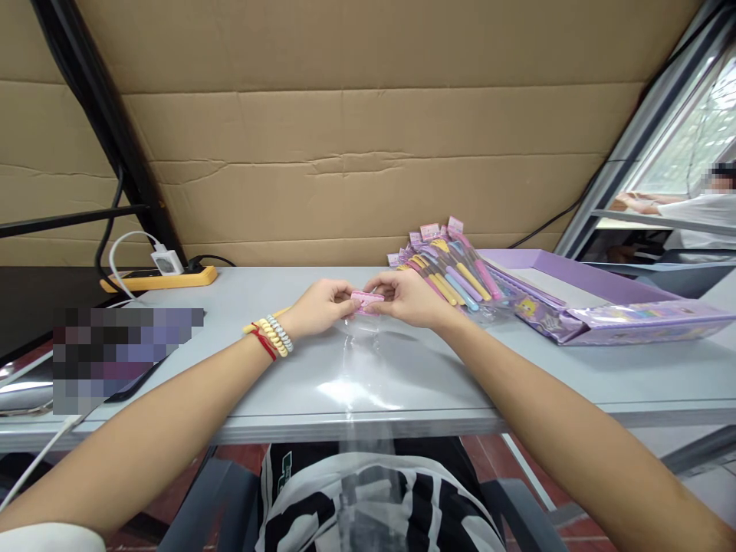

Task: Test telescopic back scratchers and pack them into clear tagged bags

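Between my two hands is a small pink printed header card (pixel 366 302), pinched at both ends over the table. My left hand (pixel 322 308) has its thumb and fingertips closed on the card's left end. On the right end, my right hand (pixel 409 297) grips with thumb and fingers. A long clear plastic bag (pixel 362 383) hangs from the card, crosses the table edge and trails onto my lap. Just beyond my right hand lies a fanned pile of colourful pens (pixel 454 272) in clear bags with pink header cards.
A purple printed open box (pixel 626 326) sits at the right. On the left are a yellow power strip (pixel 166 277) with a white charger (pixel 166 259) and a blurred device (pixel 132 345) with a white cable. Cardboard (pixel 368 153) backs the grey table (pixel 276 406). Another person sits far right.
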Tool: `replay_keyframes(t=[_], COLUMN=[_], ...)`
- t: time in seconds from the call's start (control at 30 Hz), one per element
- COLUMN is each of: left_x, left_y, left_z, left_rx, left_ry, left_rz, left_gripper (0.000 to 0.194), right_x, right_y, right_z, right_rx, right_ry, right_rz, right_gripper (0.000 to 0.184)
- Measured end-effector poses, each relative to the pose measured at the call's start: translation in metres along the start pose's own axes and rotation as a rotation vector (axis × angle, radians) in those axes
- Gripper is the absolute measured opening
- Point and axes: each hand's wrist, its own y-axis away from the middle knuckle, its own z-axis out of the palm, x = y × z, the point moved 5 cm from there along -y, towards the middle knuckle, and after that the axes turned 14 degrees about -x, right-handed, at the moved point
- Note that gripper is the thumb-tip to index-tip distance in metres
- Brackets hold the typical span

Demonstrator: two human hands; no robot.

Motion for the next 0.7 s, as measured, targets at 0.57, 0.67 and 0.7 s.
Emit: replay_keyframes(t=[0.57,0.67,0.7], left_x=[0.0025,0.0037,0.0042], left_y=[0.0006,0.0017,0.0021], left_z=[-0.0013,-0.0026,-0.0032], left_rx=[0.045,0.068,0.079], left_ry=[0.041,0.059,0.063], left_rz=[-0.038,-0.048,-0.049], left_gripper=[0.022,0.021,0.021], right_x=[0.0012,-0.0007,-0.0013], right_y=[0.0009,0.0009,0.0009], right_z=[0.0032,0.0042,0.0043], right_rx=[-0.107,-0.145,-0.153], right_ry=[-0.140,-0.124,-0.119], right_rz=[0.056,0.085,0.093], right_gripper=[0.019,0.022,0.023])
